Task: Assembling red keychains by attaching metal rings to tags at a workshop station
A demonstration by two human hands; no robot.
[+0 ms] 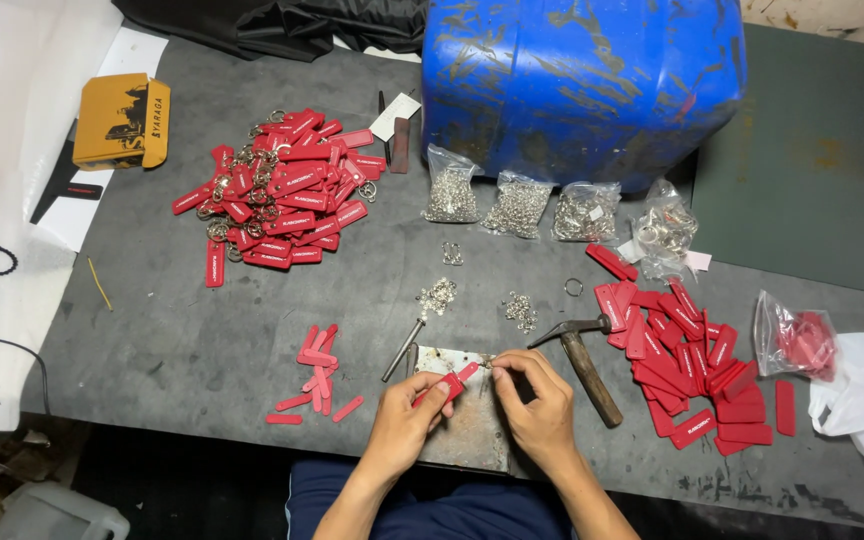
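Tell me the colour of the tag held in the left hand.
Red tag, clearest in the head view.

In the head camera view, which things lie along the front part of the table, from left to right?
Small red strips → metal punch → left hand → right hand → hammer → red tags pile → bag of red pieces.

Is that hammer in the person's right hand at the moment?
No. The hammer lies on the grey table beside the right hand, whose fingers pinch a small metal part at the red tag.
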